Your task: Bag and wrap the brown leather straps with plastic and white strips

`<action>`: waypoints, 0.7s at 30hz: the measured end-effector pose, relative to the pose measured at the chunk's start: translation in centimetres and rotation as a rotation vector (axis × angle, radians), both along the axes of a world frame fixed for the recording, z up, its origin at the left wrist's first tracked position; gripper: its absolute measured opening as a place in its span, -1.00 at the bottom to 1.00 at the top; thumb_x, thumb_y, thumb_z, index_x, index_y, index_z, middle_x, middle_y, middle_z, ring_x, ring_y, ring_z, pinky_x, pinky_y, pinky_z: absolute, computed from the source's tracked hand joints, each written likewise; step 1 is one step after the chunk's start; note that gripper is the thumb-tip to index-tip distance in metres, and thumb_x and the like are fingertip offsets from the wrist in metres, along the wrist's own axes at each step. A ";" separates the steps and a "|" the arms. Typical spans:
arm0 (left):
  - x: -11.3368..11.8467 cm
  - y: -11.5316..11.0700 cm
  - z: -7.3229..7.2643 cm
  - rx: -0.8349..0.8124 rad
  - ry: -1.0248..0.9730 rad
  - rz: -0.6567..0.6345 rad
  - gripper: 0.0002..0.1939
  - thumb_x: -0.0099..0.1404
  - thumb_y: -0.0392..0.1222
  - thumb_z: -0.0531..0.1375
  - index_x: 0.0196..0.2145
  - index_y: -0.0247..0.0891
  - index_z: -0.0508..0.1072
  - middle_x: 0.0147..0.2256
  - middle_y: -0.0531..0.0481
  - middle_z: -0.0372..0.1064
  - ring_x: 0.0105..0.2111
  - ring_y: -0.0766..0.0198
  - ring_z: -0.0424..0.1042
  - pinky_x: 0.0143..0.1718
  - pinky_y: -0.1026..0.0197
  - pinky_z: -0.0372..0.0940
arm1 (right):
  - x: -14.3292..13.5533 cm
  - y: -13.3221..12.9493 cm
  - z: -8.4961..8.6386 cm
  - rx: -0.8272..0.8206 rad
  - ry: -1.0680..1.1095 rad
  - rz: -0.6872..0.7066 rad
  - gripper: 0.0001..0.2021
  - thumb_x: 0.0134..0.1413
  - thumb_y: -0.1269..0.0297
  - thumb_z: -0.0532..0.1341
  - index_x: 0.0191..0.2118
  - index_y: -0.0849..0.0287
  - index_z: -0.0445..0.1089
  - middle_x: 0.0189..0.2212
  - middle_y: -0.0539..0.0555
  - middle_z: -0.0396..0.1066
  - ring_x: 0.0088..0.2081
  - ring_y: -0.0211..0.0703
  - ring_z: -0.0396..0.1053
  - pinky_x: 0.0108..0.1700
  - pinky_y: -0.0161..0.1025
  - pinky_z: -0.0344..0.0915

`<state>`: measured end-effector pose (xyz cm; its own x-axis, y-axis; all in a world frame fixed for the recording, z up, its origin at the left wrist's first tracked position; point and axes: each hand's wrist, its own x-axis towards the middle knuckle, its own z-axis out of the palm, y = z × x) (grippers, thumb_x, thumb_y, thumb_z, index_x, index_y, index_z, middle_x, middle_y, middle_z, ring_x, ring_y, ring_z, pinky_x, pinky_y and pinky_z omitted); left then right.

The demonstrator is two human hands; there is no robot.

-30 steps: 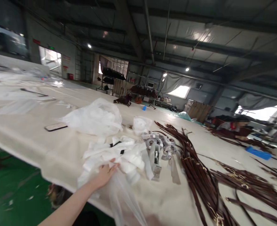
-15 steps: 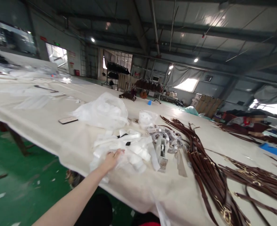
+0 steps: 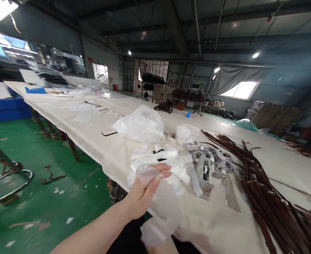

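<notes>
My left hand (image 3: 142, 194) is closed, with thumb and fingers pinching a thin translucent white sheet (image 3: 167, 204) above the table's near edge. The sheet hangs down from this grip toward the bottom of the view. There my right hand (image 3: 159, 246) shows only in part, and the lower end of the sheet covers it, so its fingers are hidden. Just beyond my left hand lies a loose pile of white strips (image 3: 168, 155) with small black pieces among them. A clear tape dispenser (image 3: 205, 176) stands to the right of the pile.
Several tape rolls (image 3: 220, 164) lie beside the dispenser. Brown leather straps (image 3: 266, 197) with metal fittings spread along the right. A puffy white plastic bag (image 3: 142, 123) and a phone (image 3: 109, 132) sit farther back. A metal ring-based stool (image 3: 25, 180) stands on the green floor at left.
My left hand has lifted off the white pile and come nearer, now with the translucent sheet in it. My right hand has come partly into view at the bottom. The view has turned left.
</notes>
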<state>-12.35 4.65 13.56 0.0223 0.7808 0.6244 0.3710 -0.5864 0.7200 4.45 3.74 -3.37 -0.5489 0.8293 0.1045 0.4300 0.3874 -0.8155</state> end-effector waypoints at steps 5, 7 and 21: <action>-0.3 -0.1 -4.2 -0.250 0.065 -0.161 -0.60 0.51 -0.02 -0.02 -0.03 -0.17 0.58 0.12 -0.11 0.42 0.20 0.08 0.31 0.28 0.01 0.16 | 3.9 1.3 -0.3 -0.038 -0.106 -0.119 -0.82 0.16 0.40 0.18 -0.16 0.23 0.48 -0.21 0.24 0.55 -0.16 0.04 0.52 -0.06 -0.06 0.44; 0.8 -0.3 -5.7 -0.334 0.036 -0.212 -0.58 0.50 0.03 -0.02 -0.05 -0.16 0.59 0.11 -0.11 0.43 0.20 0.06 0.32 0.28 0.01 0.17 | 5.4 1.3 1.1 -0.026 -0.017 -0.137 -0.70 0.18 0.38 0.10 0.00 0.22 0.42 -0.04 0.27 0.50 -0.04 0.04 0.48 -0.02 -0.10 0.43; 3.2 2.1 -6.9 -0.587 -0.557 -0.178 -0.46 0.29 0.28 0.19 -0.18 -0.32 0.58 -0.28 -0.17 0.58 -0.28 0.13 0.55 -0.24 0.17 0.40 | 5.1 -0.1 -4.5 -0.133 -0.134 0.174 -0.61 0.22 0.04 0.14 -0.44 0.15 0.59 -0.40 0.15 0.55 -0.33 -0.06 0.51 -0.24 -0.27 0.38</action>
